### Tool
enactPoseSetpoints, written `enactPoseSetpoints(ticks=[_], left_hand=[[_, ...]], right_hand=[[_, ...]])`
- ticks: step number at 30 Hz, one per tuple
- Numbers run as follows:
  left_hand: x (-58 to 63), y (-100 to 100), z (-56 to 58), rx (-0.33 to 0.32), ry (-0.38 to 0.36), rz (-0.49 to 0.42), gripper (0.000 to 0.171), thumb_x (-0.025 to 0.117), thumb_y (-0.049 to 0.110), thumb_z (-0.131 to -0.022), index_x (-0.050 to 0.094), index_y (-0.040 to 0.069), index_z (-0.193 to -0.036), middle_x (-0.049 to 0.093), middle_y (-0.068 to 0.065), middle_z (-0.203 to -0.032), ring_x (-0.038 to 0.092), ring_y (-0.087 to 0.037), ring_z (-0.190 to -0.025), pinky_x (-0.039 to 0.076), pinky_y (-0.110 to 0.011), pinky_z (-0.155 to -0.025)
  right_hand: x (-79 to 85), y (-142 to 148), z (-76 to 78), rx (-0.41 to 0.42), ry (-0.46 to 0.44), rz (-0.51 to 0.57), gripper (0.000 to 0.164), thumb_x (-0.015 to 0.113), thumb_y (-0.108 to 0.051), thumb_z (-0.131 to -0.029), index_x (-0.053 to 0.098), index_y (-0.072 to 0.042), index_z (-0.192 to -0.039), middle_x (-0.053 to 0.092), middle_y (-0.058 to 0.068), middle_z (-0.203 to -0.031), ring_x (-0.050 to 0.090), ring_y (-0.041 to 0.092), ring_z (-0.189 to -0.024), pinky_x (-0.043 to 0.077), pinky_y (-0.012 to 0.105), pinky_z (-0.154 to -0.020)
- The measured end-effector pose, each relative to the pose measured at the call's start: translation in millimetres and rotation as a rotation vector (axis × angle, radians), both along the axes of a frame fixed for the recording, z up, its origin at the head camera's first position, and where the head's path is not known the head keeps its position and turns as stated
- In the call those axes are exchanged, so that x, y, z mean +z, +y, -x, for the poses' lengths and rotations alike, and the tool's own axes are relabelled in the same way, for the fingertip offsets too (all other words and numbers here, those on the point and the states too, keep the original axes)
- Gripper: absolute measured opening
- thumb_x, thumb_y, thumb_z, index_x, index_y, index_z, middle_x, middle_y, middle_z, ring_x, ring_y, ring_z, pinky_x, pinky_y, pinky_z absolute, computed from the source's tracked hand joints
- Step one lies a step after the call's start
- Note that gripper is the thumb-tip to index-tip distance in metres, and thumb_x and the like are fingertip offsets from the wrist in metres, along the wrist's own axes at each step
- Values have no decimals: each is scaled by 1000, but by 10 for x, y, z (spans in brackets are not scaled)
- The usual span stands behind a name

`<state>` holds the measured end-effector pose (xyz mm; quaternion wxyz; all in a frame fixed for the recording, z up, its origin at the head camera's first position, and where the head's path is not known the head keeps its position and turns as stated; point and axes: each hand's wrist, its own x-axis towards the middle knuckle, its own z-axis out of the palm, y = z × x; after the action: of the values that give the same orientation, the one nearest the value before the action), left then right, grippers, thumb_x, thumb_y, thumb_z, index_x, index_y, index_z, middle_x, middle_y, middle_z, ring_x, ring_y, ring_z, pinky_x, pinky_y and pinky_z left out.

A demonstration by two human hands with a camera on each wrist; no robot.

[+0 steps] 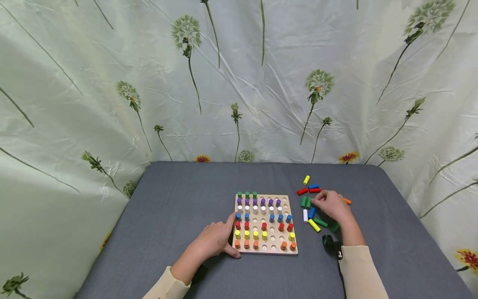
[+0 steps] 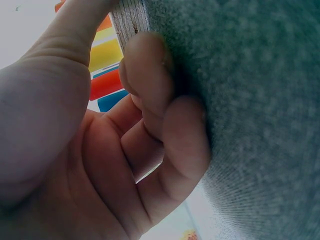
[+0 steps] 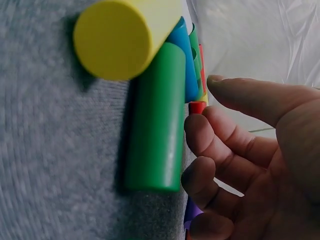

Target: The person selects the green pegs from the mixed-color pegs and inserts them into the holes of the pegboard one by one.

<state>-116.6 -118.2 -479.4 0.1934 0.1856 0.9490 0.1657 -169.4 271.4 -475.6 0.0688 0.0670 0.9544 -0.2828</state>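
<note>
A wooden pegboard (image 1: 268, 242) lies on the table, with rows of coloured pegs standing in it and several bare holes. My left hand (image 1: 214, 237) holds its near left corner, thumb at the front and bent fingers along the side. Beyond the board's right side, my right hand (image 1: 331, 204) is over loose pegs, fingertips near two green pegs (image 1: 308, 203). In the right wrist view, a gap shows between thumb and fingers, with nothing held. A green peg (image 3: 157, 130) and a yellow peg (image 3: 112, 40) lie close to that hand.
Around the right hand lie more loose pegs: red (image 1: 302, 191), white (image 1: 305, 216), orange (image 1: 347, 201) and a far yellow one (image 1: 306, 180). A black strapped device (image 1: 330, 244) sits at the right wrist. A floral curtain (image 1: 239, 83) hangs behind the grey table (image 1: 179, 195).
</note>
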Motion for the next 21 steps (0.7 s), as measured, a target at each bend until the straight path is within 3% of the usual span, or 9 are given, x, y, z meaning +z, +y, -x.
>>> enactPoseSetpoints(ticks=[6,12,21], left_hand=[[-3,-8,-18,6,-10,-24,124,91,57,-59,29,6,-154,56,-2,-71,51,-15,-53,40,-31,-54],[1,-16,-17,8,-10,-24,124,90,57,-59,29,6,-154,56,-2,-71,51,-16,-55,40,-31,-56],[-5,-16,-17,16,-29,-33,124,88,58,-60,27,7,-155,53,0,-67,50,-15,-51,38,-30,-53]], right_hand=[[-23,-29,17,2,-19,-3,32,66,-36,-94,66,-4,-95,64,7,-85,52,21,-75,39,31,-62],[-15,-43,63,31,-55,-6,33,66,-38,-94,66,-5,-95,63,6,-84,53,19,-72,39,31,-61],[10,-145,122,72,-73,-61,30,69,-32,-92,70,-4,-102,69,12,-99,57,21,-78,44,35,-67]])
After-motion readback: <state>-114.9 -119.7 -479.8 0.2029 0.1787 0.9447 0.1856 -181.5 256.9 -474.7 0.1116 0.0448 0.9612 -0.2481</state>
